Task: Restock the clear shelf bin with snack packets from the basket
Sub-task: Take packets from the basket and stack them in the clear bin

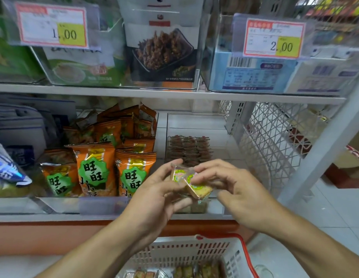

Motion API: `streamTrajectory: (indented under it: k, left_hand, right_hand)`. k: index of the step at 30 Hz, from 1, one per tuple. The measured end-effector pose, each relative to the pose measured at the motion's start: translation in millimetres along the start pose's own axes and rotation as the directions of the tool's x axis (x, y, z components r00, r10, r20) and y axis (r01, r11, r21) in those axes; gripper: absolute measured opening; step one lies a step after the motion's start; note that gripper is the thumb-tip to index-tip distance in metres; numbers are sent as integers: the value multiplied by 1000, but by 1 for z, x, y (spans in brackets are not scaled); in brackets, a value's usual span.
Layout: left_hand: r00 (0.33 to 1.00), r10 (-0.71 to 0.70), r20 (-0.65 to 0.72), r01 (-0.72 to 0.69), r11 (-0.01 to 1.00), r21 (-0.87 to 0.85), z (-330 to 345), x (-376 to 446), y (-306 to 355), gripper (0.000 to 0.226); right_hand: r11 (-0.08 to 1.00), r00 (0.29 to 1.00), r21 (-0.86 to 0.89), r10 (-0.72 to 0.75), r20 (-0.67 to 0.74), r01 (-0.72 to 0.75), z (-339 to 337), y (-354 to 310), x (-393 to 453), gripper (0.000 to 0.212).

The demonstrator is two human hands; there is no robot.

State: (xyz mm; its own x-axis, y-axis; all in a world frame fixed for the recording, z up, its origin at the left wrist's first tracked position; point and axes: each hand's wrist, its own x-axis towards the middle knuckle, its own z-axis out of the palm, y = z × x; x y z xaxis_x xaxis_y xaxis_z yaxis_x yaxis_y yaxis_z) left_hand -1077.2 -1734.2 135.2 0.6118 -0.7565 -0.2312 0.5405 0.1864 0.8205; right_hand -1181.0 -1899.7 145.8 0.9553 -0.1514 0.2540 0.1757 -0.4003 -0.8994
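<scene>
Both of my hands hold small clear-wrapped snack packets (191, 182) with green-and-yellow labels, just in front of the clear shelf bin (194, 121) on the lower shelf. My left hand (154, 193) grips the packets from the left, thumb on top. From the right, my right hand (224, 183) pinches a packet with its fingertips. The bin holds rows of dark red-brown packets (188, 150) at its back and a few packets at its front lip. A white basket with a red rim (194, 251) sits below, with several packets (174, 272) in it.
Orange snack bags (114, 157) fill the bin to the left. Upper shelf bins carry price tags 1.00 (52, 27) and 2.00 (274, 39). A white lattice side panel (275, 141) closes off the shelf on the right. White tiled floor lies beyond it.
</scene>
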Motion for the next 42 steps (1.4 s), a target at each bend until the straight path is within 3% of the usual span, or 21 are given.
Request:
streamTrajectory:
  k: [5,8,11,16,27,32,36,38,42]
  left_hand:
    - [1000,-18,-13,18,1000,6,1,-1,1,55]
    - [1000,-4,3,4,998,58,2,-1,1,70]
    - [999,2,37,-4,999,49,2,0,1,80]
    - [999,5,46,-5,1000,-9,0,2,0,65]
    - [997,6,77,-14,994,104,2,-2,2,36]
    - [998,69,-6,-64,960,272,-4,0,0,24]
    - [997,71,-10,-63,939,339,-7,1,-2,29]
    - [998,55,34,-63,941,333,-7,0,-3,36]
    - [993,45,111,-87,904,419,-9,1,-5,43]
  right_hand:
    - [985,987,121,134,-93,-122,2,-4,0,35]
    - [933,950,272,281,-140,-236,1,-4,3,54]
    - [911,932,292,340,-125,-293,-6,-5,5,61]
    - [925,938,239,329,-109,-296,-3,-6,3,53]
    - [893,921,331,366,-136,-306,-8,-11,4,41]
    - [789,864,493,485,-134,-366,-10,-8,7,32]
    - [621,846,678,533,1,-393,-10,-10,7,39]
    - [645,841,626,539,32,-438,-6,-12,5,40]
    - [829,874,313,487,7,-464,-6,-14,2,34]
